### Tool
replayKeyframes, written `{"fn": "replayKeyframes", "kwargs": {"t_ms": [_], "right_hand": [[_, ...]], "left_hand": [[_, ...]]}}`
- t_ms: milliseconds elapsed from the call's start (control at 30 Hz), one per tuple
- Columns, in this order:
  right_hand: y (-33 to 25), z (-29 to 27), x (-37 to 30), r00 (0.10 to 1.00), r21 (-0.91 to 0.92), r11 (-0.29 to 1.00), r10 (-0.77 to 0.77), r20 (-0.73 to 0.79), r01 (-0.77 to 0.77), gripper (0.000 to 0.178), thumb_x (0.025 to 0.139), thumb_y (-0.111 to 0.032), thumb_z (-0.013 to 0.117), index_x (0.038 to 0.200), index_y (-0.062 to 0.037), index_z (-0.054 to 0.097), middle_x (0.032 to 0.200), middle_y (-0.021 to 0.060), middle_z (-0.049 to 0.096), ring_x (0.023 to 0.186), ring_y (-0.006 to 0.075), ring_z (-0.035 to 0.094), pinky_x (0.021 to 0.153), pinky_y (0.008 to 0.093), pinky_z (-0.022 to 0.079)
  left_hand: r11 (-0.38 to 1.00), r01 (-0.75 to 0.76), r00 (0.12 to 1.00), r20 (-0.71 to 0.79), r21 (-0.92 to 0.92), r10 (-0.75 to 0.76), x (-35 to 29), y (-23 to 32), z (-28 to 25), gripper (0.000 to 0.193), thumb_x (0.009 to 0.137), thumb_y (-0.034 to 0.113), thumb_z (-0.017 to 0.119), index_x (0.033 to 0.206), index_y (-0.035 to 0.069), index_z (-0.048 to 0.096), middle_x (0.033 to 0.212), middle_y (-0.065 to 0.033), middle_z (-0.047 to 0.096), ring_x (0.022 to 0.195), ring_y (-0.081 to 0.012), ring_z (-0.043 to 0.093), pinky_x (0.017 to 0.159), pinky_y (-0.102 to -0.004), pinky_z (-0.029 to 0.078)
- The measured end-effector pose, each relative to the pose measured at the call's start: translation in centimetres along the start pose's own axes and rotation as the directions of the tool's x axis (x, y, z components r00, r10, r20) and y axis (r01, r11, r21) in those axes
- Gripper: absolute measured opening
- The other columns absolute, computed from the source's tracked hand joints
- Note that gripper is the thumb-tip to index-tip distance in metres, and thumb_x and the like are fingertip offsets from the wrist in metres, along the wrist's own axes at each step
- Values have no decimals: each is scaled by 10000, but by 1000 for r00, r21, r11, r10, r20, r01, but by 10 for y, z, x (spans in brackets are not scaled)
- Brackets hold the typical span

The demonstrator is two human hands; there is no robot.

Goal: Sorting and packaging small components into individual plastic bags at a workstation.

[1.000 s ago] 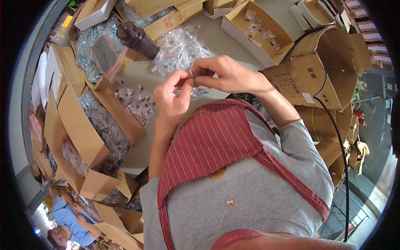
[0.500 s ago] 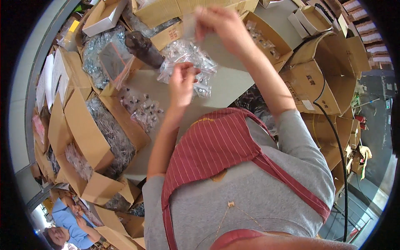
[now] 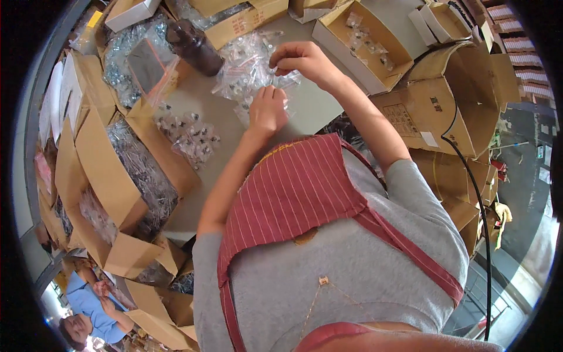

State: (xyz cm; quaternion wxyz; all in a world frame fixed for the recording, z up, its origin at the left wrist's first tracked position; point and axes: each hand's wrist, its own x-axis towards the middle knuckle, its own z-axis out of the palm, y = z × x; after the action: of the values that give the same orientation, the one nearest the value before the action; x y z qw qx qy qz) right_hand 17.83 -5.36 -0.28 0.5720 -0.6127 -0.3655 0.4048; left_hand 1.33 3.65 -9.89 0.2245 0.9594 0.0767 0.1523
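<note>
Nearest, below the table [image 3: 316, 111], is the wearer's striped red apron [image 3: 293, 196]. Beyond it to the left, small clear packets with dark pieces inside [image 3: 190, 139] lie loose on the table, beside a long carton [image 3: 161, 155]. Farther in, the left hand [image 3: 268, 111] rests at the near edge of a heap of clear bags [image 3: 243, 64], fingers curled and knuckles up; its grip is hidden, so I cannot tell whether it grasps one. Just beyond, the right hand [image 3: 306, 61] hangs over the heap's right side, fingers bent toward the thumb; whether that grip pinches anything is too small to tell. The step in hand looks like picking among these bags; the next move would seem to call for a light fingertip pinch, parting one bag from the overlapping film. Left of the heap lies a dark bottle [image 3: 196, 48]; at far right, a shallow box [image 3: 345, 63] contains more packets.
</note>
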Motion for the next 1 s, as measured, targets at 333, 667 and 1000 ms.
{"fn": "replayKeyframes", "kwargs": {"t_ms": [333, 667, 1000], "right_hand": [[16, 12, -48, 934, -112, 944, 324, 150, -309, 323, 990, -286, 589, 1088, 13, 664, 913, 54, 680, 822, 116, 629, 728, 277, 523], [-13, 7, -64, 982, 286, 943, 186, -34, -169, 275, 950, -88, 560, 1156, 91, 599, 890, 134, 691, 778, 219, 723, 720, 339, 602], [-47, -10, -69, 991, -17, 992, 127, 41, -127, 185, 864, -118, 687, 980, 26, 698, 824, 48, 688, 755, 122, 654, 736, 271, 536]], "left_hand": [[931, -137, 941, -337, -338, 16, 3, 31, -41, 169, 816, -24, 626, 975, 23, 590, 925, -125, 596, 883, -338, 567, 798, -412, 459], [81, 309, 869, 247, -947, -428, 6, 36, -76, 322, 913, 27, 643, 1219, -41, 567, 1046, -98, 665, 937, -171, 640, 839, -301, 507], [131, 249, 876, 165, -960, -454, 2, 43, -115, 162, 898, 15, 663, 1052, -23, 632, 872, -43, 653, 788, -107, 617, 733, -263, 511]]}}
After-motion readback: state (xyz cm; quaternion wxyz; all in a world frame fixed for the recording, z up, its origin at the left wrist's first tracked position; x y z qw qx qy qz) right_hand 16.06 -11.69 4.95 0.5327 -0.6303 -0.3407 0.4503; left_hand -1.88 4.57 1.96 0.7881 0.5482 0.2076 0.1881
